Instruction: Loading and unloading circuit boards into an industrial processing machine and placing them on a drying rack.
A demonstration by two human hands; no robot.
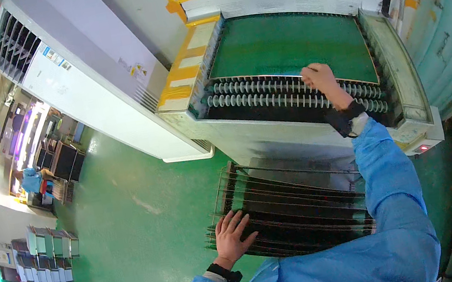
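A large flat green panel [290,39] lies on the roller bed of a conveyor machine [296,128]. My right hand [321,83] is closed at the panel's front edge, with its fingers curled over that edge. Below and in front of the machine stands a wire rack [297,201] with several thin dark panels in its slots. My left hand [232,239] rests on the rack's left end, fingers spread and holding nothing.
Rows of grey ring rollers [267,97] run along the machine's front. A tall white air conditioner [100,78] stands to the left on the green floor [131,218]. Stacked boxes [49,253] and a person in blue [31,180] are farther left.
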